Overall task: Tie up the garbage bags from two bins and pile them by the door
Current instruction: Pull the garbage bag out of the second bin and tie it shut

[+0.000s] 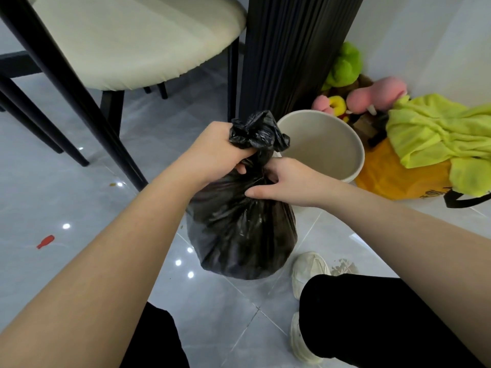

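black garbage bag (239, 229) at centre of frame, full and rounded, long axis running top to bottom of frame. gathered neck pointing toward the upper edge, ending in a crumpled bunch of plastic; rounded base toward the lower centre, over the grey tiled floor (66, 197). contact between base and floor not clear.

left hand (218, 147) just left of the neck, fingers curled tight round the twisted plastic directly under the bunch. right hand (287, 179) just right of and slightly below it, fingers hooked into the neck, thumb lying along the shoulder of the bag. both forearms entering from the lower corners and meeting at the neck.

cream bin (332, 144) right of centre, just beside the bag's top and partly behind it, upright, mouth open, no liner visible inside.

cream-seated chair (132, 41) on black legs at upper left. black fluted column (287, 49) at upper centre, behind the bin. plush toys (345, 65) in the upper right corner, against the wall. yellow-green cloth (438, 134) draped over an orange bag (398, 179) at right edge. small red object (45, 241) on the floor at left edge. white shoes (308, 269) and black trousers (372, 314) at lower right.
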Demonstrator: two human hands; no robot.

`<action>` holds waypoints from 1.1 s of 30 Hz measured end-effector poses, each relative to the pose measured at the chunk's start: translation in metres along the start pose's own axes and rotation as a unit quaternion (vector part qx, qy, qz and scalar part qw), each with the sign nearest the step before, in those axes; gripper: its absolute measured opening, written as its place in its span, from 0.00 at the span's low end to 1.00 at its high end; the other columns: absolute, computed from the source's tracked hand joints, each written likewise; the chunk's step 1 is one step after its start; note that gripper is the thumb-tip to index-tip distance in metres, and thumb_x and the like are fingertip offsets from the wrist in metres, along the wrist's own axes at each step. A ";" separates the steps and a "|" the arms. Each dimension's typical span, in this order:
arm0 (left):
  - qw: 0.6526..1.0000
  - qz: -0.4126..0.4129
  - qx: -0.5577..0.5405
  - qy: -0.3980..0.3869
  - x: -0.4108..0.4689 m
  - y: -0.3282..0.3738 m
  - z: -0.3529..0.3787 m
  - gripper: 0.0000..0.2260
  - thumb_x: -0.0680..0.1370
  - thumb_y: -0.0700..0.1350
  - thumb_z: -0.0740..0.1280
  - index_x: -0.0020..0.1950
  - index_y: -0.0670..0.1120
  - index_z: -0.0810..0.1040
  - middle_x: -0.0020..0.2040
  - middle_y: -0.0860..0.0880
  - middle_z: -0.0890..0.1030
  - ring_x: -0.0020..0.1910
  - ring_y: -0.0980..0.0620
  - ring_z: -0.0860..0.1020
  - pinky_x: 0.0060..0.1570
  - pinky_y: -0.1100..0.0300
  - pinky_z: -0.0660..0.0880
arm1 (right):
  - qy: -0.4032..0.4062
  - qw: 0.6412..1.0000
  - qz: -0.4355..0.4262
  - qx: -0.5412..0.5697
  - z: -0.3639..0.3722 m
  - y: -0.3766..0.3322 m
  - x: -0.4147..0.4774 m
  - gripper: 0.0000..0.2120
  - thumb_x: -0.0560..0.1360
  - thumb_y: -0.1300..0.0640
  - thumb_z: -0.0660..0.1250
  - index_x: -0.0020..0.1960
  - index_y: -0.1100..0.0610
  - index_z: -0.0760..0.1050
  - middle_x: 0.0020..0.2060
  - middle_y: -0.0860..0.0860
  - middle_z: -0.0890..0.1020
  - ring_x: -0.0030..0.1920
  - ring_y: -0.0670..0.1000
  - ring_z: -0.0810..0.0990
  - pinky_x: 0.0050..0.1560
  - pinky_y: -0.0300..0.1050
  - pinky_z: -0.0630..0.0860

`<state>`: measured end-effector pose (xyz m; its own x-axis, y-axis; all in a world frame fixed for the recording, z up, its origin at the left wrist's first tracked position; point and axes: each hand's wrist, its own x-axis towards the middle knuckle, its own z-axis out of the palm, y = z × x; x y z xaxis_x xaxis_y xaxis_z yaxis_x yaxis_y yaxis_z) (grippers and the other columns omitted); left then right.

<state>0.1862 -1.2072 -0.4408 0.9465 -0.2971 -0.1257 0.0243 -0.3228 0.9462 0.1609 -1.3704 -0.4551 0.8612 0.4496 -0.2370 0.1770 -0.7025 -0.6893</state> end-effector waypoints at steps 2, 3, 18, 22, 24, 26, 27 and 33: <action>0.999 -0.010 -0.022 0.038 0.002 0.000 0.000 0.05 0.74 0.41 0.70 0.41 0.39 0.80 0.36 0.45 0.82 0.30 0.48 0.78 0.36 0.53 0.77 | 0.012 1.000 0.000 0.015 0.002 0.002 0.002 0.12 0.74 0.56 0.70 0.36 0.48 0.70 0.28 0.42 0.69 0.27 0.37 0.70 0.32 0.29 0.66; 0.998 -0.016 -0.031 0.052 0.003 0.001 0.000 0.06 0.73 0.40 0.71 0.43 0.37 0.80 0.35 0.45 0.82 0.28 0.49 0.78 0.33 0.55 0.77 | 0.025 0.999 0.005 0.028 0.003 0.002 0.002 0.15 0.75 0.58 0.69 0.32 0.50 0.68 0.26 0.44 0.68 0.26 0.39 0.67 0.31 0.32 0.65; 0.978 -0.152 -0.092 0.110 -0.001 -0.021 -0.010 0.05 0.73 0.37 0.72 0.38 0.42 0.79 0.28 0.46 0.81 0.25 0.53 0.79 0.27 0.65 0.77 | 0.097 0.964 0.018 -0.246 0.003 0.000 -0.005 0.13 0.80 0.46 0.55 0.43 0.52 0.72 0.46 0.48 0.67 0.49 0.51 0.68 0.50 0.49 0.64; 0.970 -0.185 -0.122 0.103 -0.003 -0.025 -0.017 0.05 0.73 0.35 0.70 0.39 0.41 0.76 0.32 0.44 0.78 0.21 0.57 0.76 0.22 0.67 0.73 | 0.177 0.927 -0.050 -0.327 0.009 -0.003 -0.008 0.12 0.79 0.46 0.58 0.47 0.51 0.77 0.52 0.50 0.69 0.53 0.54 0.68 0.49 0.49 0.60; 0.971 -0.190 -0.108 0.098 -0.003 -0.025 -0.022 0.05 0.73 0.34 0.70 0.40 0.41 0.76 0.33 0.45 0.77 0.20 0.58 0.73 0.21 0.68 0.71 | 0.195 0.920 -0.082 -0.329 0.008 -0.004 -0.009 0.11 0.77 0.46 0.60 0.46 0.50 0.79 0.56 0.51 0.72 0.58 0.55 0.68 0.51 0.51 0.62; 0.977 -0.184 -0.062 0.091 -0.002 -0.024 -0.029 0.05 0.73 0.35 0.70 0.39 0.42 0.76 0.31 0.46 0.76 0.19 0.59 0.71 0.19 0.67 0.68 | 0.190 0.914 -0.103 -0.343 0.007 -0.006 -0.012 0.11 0.76 0.47 0.61 0.44 0.49 0.80 0.61 0.50 0.72 0.62 0.55 0.67 0.54 0.52 0.62; 0.980 -0.179 -0.039 0.081 0.000 -0.023 -0.033 0.05 0.72 0.35 0.70 0.38 0.42 0.76 0.31 0.46 0.75 0.19 0.59 0.70 0.19 0.67 0.67 | 0.185 0.909 -0.118 -0.354 0.007 -0.008 -0.013 0.10 0.75 0.47 0.62 0.43 0.49 0.80 0.62 0.50 0.72 0.64 0.55 0.67 0.55 0.53 0.63; 0.975 -0.217 -0.011 -0.049 0.016 -0.009 -0.039 0.03 0.73 0.33 0.68 0.45 0.39 0.79 0.32 0.47 0.76 0.21 0.58 0.70 0.21 0.69 0.68 | 0.154 0.866 -0.248 -0.405 0.008 -0.013 -0.019 0.10 0.75 0.49 0.63 0.37 0.49 0.79 0.65 0.46 0.75 0.67 0.56 0.67 0.56 0.54 0.60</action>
<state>0.2133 -1.1742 -0.4393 0.8102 -0.2229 -0.5421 0.4231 -0.4176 0.8041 0.1388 -1.3652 -0.4468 0.6481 0.7258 0.2306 0.7302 -0.6783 0.0824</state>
